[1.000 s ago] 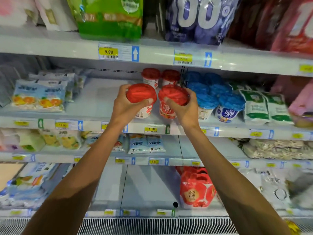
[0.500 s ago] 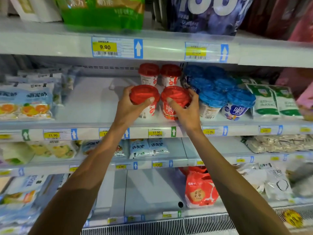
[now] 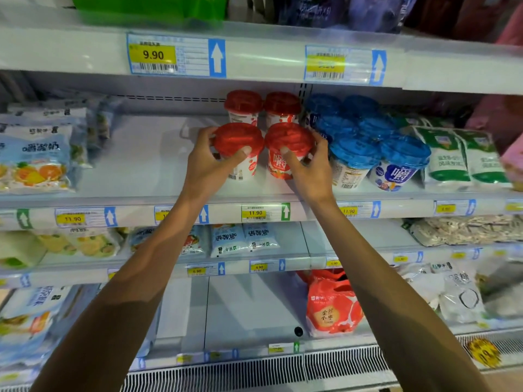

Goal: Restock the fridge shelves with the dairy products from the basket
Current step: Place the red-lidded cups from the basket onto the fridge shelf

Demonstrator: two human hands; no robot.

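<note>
Fridge shelf (image 3: 147, 165), white, price-tagged: left hand (image 3: 208, 165) grips left red-lidded cup (image 3: 239, 142), right hand (image 3: 310, 168) grips right red-lidded cup (image 3: 287, 140), beside blue-lidded cups (image 3: 353, 151).

My left hand (image 3: 206, 165) grips the left cup (image 3: 239, 144), which has a red lid and a white wall with red spots and a barcode. It stands upright on the fridge shelf (image 3: 147, 165), just above and slightly left of the green-arrow 11.90 price tag (image 3: 264, 212). My right hand (image 3: 311, 171) grips the right cup (image 3: 288, 142), red-lidded with a red printed wall. It is upright above the tag's right end, and its lid almost touches its neighbour's. Farther back from the tag, the rear cups (image 3: 261, 106), also red-lidded, stand upright side by side.
</note>
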